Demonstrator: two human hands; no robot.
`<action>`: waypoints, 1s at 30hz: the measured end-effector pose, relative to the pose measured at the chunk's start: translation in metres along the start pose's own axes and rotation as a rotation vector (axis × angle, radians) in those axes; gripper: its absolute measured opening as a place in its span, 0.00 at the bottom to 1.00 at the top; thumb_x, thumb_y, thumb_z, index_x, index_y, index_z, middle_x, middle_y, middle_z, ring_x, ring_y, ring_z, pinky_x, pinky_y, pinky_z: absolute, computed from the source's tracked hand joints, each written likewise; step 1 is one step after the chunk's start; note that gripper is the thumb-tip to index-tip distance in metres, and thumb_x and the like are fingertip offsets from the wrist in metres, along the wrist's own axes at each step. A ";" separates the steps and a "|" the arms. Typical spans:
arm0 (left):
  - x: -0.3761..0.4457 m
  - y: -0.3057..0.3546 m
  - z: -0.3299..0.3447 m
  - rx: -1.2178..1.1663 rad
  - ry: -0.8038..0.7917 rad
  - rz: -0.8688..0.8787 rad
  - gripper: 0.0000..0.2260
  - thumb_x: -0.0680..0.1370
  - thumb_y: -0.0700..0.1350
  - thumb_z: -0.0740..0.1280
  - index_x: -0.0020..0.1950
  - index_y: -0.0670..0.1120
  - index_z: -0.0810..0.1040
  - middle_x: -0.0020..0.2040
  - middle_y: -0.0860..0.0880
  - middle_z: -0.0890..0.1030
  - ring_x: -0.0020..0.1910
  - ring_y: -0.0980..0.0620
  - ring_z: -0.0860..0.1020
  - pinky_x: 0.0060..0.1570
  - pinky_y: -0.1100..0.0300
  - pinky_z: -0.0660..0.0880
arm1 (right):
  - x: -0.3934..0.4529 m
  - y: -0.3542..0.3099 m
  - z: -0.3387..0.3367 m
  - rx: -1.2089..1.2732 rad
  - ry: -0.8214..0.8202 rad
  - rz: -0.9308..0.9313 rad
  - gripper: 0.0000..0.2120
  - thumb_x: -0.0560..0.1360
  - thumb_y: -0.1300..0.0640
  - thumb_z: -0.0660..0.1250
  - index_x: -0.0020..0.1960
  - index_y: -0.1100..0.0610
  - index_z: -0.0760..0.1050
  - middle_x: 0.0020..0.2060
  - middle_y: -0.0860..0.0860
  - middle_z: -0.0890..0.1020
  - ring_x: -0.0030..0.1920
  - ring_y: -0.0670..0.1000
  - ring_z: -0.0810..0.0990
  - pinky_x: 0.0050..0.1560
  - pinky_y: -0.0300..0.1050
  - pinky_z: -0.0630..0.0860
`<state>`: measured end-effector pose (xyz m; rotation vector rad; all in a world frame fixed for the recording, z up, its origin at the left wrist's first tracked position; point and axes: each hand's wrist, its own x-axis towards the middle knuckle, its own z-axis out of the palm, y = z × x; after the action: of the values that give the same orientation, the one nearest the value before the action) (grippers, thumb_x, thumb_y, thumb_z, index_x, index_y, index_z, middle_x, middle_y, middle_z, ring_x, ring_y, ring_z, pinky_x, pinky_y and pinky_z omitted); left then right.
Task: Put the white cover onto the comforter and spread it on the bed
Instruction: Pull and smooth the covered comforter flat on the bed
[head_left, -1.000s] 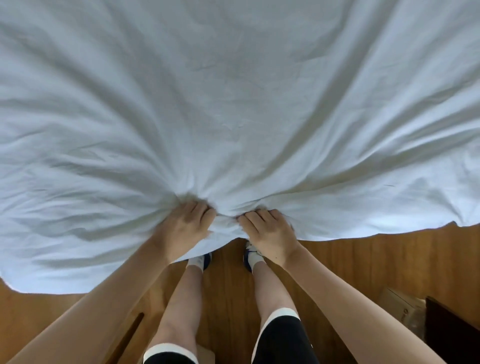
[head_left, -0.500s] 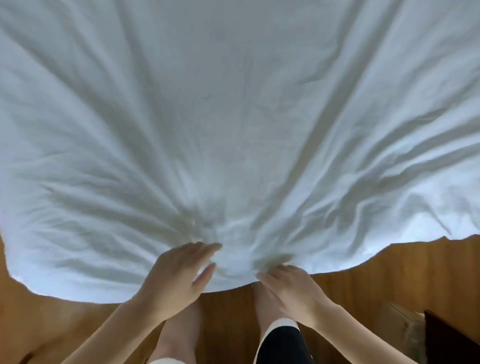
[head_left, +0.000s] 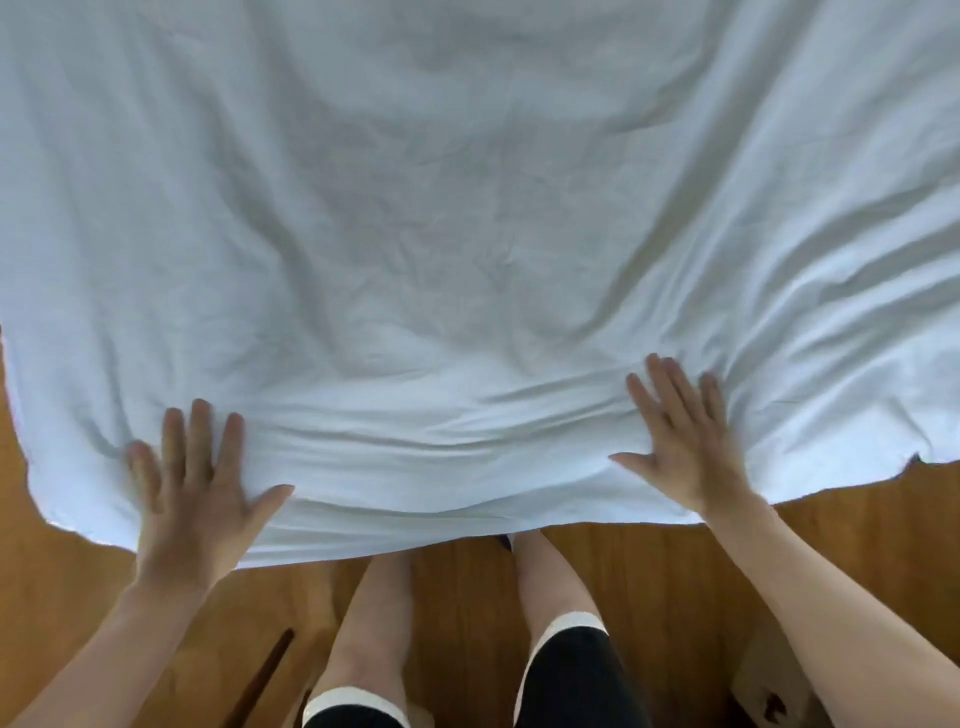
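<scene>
The left hand (head_left: 192, 499) lies flat on the near edge of the white cover (head_left: 467, 234), palm down, fingers straight and spread apart, thumb pointing inward toward the middle; its forearm reaches up from the lower left corner. The hand looks slightly blurred, so whether every fingertip presses the cloth is hard to say. One white cover fills the upper view, wrinkled, its near hem hanging over the wooden floor (head_left: 857, 525). Two bare legs in dark shorts with white trim stand below the hem, between the arms. The right hand (head_left: 680, 441) rests flat on the cover well apart from the left, fingers straight and fanned, thumb stretched inward, forearm coming from the lower right.
</scene>
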<state>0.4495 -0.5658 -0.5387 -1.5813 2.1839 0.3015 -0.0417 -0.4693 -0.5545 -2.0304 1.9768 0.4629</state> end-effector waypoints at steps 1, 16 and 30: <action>-0.001 -0.001 -0.001 -0.028 0.011 -0.027 0.41 0.77 0.70 0.42 0.75 0.38 0.59 0.77 0.34 0.54 0.78 0.38 0.46 0.72 0.40 0.36 | -0.008 0.022 -0.002 0.009 -0.010 0.086 0.40 0.75 0.31 0.49 0.76 0.58 0.58 0.76 0.60 0.59 0.75 0.60 0.58 0.72 0.62 0.51; 0.143 0.246 -0.105 -0.394 0.447 0.163 0.24 0.83 0.51 0.53 0.75 0.40 0.62 0.75 0.31 0.58 0.74 0.31 0.58 0.72 0.40 0.54 | 0.124 0.058 -0.091 0.238 0.364 0.374 0.28 0.78 0.44 0.53 0.76 0.54 0.63 0.74 0.61 0.62 0.75 0.62 0.59 0.73 0.62 0.53; 0.142 0.669 -0.094 -0.155 0.193 0.867 0.30 0.79 0.61 0.58 0.77 0.47 0.64 0.79 0.38 0.53 0.78 0.38 0.51 0.73 0.37 0.55 | -0.073 0.512 0.050 0.335 0.078 1.105 0.34 0.81 0.41 0.38 0.79 0.61 0.44 0.78 0.58 0.49 0.78 0.57 0.48 0.77 0.55 0.47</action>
<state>-0.2376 -0.5064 -0.5679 -0.6449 2.9546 0.5936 -0.5569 -0.3994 -0.5553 -0.6302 2.8340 0.2059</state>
